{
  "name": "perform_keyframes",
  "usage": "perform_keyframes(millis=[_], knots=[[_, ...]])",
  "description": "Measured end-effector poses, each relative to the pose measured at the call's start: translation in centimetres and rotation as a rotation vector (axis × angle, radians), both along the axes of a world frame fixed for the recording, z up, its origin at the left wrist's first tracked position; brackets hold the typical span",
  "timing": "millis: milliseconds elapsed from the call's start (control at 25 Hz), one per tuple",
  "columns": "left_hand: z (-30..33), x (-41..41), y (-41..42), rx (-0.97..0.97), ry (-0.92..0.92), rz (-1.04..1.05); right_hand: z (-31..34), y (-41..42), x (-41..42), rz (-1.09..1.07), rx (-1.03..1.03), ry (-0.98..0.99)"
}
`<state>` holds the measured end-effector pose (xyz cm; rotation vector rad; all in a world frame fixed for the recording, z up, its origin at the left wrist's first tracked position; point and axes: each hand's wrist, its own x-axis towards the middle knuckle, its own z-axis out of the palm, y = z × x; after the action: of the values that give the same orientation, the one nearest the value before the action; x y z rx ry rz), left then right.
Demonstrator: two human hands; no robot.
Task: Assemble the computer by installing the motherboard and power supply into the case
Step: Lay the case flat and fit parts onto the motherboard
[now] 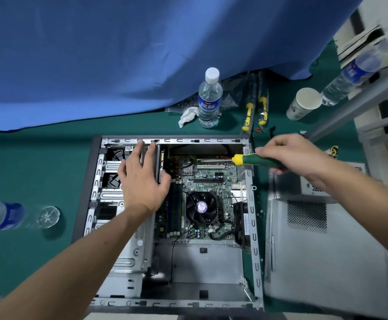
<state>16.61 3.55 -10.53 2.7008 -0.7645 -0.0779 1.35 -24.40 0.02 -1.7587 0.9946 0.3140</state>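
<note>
An open metal computer case (254,218) lies flat on the green table. The green motherboard (208,179) with a black CPU fan (201,207) sits inside its upper right part. My left hand (142,179) rests spread over the drive cage at the motherboard's left edge, holding nothing. My right hand (292,155) grips a green and yellow screwdriver (255,160), its shaft pointing left over the board's upper slots. A grey power supply (313,184) lies outside the case to the right, partly under my right wrist.
The grey side panel (327,257) lies right of the case. A water bottle (209,98), crumpled tissue (188,116), two more screwdrivers (254,112) and a paper cup (304,103) stand behind it. A bottle (8,215) lies at the left. Blue cloth (119,54) hangs behind.
</note>
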Motion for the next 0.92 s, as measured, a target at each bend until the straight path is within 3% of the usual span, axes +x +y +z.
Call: perform_keyframes(millis=[120, 200, 360, 520, 800, 920], knots=[[0.2, -0.1, 0.2, 0.034, 0.004, 0.005, -1.2, 0.8, -3.1, -0.052, 0.502, -0.001], [0.6, 0.1, -0.1, 0.098, 0.014, -0.01, -1.6, 1.1, -5.0, 0.027, 0.599, -0.009], [0.6, -2.6, 0.8, 0.234, 0.128, -0.01, -3.3, 2.5, -7.9, 0.042, 0.444, 0.009], [0.8, -5.5, 2.9, 0.261, 0.057, -0.082, -7.7, 5.9, -13.2, -0.053, 0.106, 0.044], [0.6, -6.1, 2.2, 0.266, 0.041, -0.062, -14.5, 10.5, -19.4, -0.266, 0.001, 0.109], [0.8, -6.0, 2.1, 0.253, 0.036, -0.056, -15.7, 11.4, -20.0, -0.233, 0.003, 0.16]])
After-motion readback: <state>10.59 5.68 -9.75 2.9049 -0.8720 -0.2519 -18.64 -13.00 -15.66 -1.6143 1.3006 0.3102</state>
